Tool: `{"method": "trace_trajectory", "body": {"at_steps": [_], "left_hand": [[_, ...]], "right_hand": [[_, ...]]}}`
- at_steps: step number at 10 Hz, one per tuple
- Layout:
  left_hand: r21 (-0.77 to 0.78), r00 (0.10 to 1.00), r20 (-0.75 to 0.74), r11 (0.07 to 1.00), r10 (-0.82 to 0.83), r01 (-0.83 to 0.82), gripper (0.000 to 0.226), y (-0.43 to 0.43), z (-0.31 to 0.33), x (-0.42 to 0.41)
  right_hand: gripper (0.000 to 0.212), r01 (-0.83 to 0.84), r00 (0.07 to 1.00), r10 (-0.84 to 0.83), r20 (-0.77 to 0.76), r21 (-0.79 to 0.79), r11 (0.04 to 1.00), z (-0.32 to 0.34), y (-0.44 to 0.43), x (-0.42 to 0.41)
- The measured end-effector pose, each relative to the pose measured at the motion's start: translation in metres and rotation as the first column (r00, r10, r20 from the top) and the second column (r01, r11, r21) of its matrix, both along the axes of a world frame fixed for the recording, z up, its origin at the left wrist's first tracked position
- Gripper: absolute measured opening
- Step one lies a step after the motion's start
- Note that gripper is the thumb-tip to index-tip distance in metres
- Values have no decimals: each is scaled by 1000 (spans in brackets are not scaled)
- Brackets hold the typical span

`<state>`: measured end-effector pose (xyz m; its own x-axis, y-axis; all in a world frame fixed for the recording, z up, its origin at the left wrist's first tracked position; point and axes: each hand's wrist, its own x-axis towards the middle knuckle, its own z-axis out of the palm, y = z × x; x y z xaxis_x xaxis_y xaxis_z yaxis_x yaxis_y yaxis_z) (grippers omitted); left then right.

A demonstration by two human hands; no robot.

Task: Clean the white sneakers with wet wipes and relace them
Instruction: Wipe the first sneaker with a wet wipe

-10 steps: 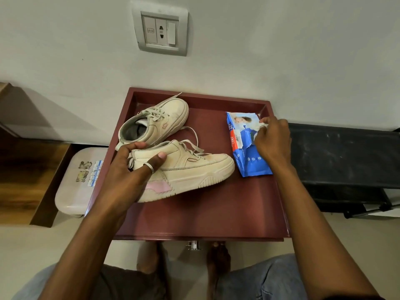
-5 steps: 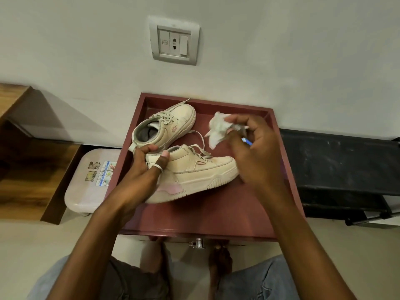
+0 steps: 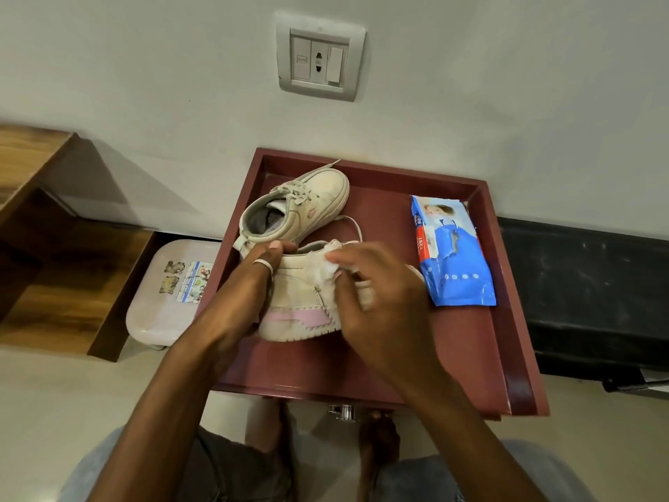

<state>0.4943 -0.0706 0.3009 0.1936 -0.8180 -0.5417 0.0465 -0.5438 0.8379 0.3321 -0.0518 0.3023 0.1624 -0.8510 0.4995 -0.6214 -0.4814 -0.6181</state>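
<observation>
Gripping the heel collar of the nearer cream leather sneaker with the pink side panel [image 3: 307, 302], the left hand [image 3: 249, 284] braced it against the push of wiping. That shoe stood on the dark red wooden tray [image 3: 506, 356], with the second laced cream sneaker [image 3: 304, 204] parked just behind. Within reach on the right lay the blue plastic pack of wet wipes [image 3: 452, 255]. Pinched in the right hand [image 3: 376, 295], a crumpled white wet wipe [image 3: 325, 271] pressed on the shoe's side, probably starting the cleaning.

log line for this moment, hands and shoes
step: wiping | left hand: holds near sneaker | right hand: presses wet wipe on it | far sneaker: untouched
</observation>
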Motion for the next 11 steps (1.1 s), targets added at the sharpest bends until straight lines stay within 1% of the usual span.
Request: {"method": "trace_trajectory", "body": {"at_steps": [1, 2, 3, 4, 5, 6, 7, 8, 9, 10, 11], "left_hand": [[-62, 996, -5, 994, -93, 93, 30, 16, 5, 2], [-29, 995, -41, 996, -89, 88, 33, 19, 9, 1], [-49, 992, -44, 992, -120, 118, 32, 23, 18, 1], [-182, 990, -116, 981, -81, 59, 38, 27, 1, 20], [-145, 988, -32, 979, -148, 142, 36, 22, 4, 14], [-51, 993, -57, 994, -104, 101, 31, 18, 6, 0], [-33, 991, -88, 995, -99, 97, 31, 16, 6, 0], [-2, 993, -87, 997, -81, 81, 30, 13, 3, 2], [28, 991, -130, 999, -42, 46, 29, 12, 1, 2], [57, 986, -166, 997, -36, 46, 29, 12, -2, 6], [62, 986, -161, 997, -37, 48, 28, 12, -4, 8]], "right_hand": [[26, -27, 980, 27, -195, 3, 1000, -15, 4, 8], [26, -44, 964, 47, -261, 17, 999, -11, 14, 12], [23, 1, 959, -6, -283, -18, 1000, -15, 9, 8], [27, 158, 973, -157, -171, -8, 987, -10, -8, -8], [37, 152, 971, -148, -189, 4, 988, -3, -4, 8], [34, -66, 939, 52, -341, -30, 997, -8, 17, 44], [36, -61, 936, 36, -350, -62, 996, -17, 4, 26], [34, 236, 958, -231, -168, 8, 972, -17, -8, 8], [32, 10, 958, -24, -286, -50, 999, -15, 12, 37], [35, -35, 955, 22, -296, -39, 999, -17, 1, 28], [39, 206, 960, -197, -198, 22, 978, -15, -10, 15]]}}
